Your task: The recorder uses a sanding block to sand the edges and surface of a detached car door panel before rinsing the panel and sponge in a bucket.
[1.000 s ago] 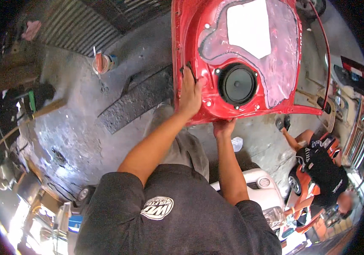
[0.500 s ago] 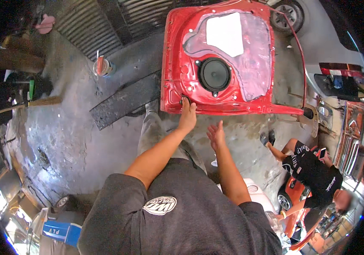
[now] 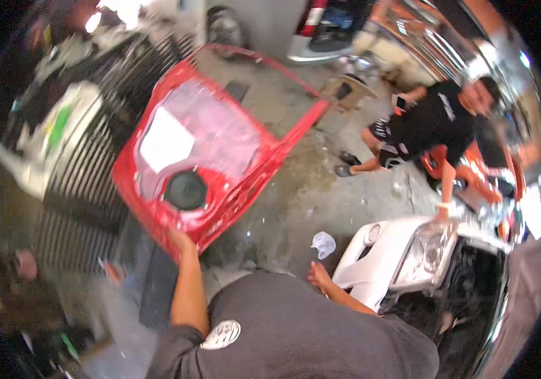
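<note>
Left hand [image 3: 184, 243] is right at the near edge of that red car door [image 3: 220, 189], its grip lost in blur! Right hand [image 3: 318, 276] hangs apart, seemingly empty, fingers too smeared to read. The door spreads ahead of the left hand: heavy, stiff, slick paint, I'd say. Best grab opposite metal edges, sparing the flimsy plastic sheet [image 3: 214, 126] and speaker [image 3: 186, 189]!

A charcoal-grey T-shirt [image 3: 302, 331] covers the torso, its cloth dark and matt; a rounded white emblem [image 3: 221, 335] with dark markings, too blurred to make out, sits on the left chest; below the short left sleeve [image 3: 179, 347], the left forearm [image 3: 188, 297] is bare; the left hand [image 3: 181, 242] and right hand [image 3: 318, 276] are bare too
</note>
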`<move>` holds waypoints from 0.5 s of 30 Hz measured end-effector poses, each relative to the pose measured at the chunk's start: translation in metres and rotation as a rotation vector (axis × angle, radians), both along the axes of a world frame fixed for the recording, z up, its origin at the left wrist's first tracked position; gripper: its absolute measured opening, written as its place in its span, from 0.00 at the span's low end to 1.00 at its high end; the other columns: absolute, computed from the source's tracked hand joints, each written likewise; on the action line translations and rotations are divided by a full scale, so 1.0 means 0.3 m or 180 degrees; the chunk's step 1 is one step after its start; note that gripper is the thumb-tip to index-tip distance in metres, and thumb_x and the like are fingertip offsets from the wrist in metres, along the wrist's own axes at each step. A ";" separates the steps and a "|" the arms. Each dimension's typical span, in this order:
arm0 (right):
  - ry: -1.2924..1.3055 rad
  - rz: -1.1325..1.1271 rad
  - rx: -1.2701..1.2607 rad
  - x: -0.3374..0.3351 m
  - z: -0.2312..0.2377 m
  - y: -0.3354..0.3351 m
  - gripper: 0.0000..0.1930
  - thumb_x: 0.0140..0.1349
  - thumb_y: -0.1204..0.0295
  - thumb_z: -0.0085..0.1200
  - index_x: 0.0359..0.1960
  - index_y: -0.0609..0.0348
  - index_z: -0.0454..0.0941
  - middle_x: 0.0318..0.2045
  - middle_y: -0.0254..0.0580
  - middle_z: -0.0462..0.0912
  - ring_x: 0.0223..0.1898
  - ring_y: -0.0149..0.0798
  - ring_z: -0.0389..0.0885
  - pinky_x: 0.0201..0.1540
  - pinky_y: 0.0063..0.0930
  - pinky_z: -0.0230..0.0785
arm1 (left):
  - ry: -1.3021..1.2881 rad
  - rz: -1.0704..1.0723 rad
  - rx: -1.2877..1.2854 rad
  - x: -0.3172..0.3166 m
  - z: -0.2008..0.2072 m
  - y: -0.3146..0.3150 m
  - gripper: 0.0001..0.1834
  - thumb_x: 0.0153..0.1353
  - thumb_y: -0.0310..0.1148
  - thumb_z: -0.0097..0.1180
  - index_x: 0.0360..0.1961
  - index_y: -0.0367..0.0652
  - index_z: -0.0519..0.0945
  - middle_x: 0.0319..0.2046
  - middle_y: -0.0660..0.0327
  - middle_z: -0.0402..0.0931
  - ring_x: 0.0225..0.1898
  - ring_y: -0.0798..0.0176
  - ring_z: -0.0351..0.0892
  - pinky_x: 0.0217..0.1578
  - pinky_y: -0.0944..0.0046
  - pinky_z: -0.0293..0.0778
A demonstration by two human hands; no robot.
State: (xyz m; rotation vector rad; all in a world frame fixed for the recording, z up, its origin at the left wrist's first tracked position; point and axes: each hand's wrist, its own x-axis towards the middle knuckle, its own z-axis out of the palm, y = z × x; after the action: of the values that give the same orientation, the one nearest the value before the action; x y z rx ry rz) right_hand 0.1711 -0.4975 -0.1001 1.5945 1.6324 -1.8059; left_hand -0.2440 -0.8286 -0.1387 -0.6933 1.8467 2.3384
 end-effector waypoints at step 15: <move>-0.0465 0.0524 0.1291 -0.010 0.015 -0.013 0.42 0.68 0.44 0.39 0.66 0.77 0.52 0.63 0.77 0.59 0.67 0.64 0.59 0.66 0.48 0.56 | -0.0486 0.0156 -0.0015 0.060 0.234 0.054 0.28 0.70 0.48 0.33 0.60 0.38 0.66 0.53 0.51 0.70 0.51 0.51 0.73 0.53 0.49 0.72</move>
State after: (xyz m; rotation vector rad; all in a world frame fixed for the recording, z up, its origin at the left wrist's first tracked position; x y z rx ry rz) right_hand 0.1680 -0.5013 -0.0956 1.6385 2.0841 -1.3034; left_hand -0.2259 -0.8123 -0.0685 -0.9002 1.7907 2.2402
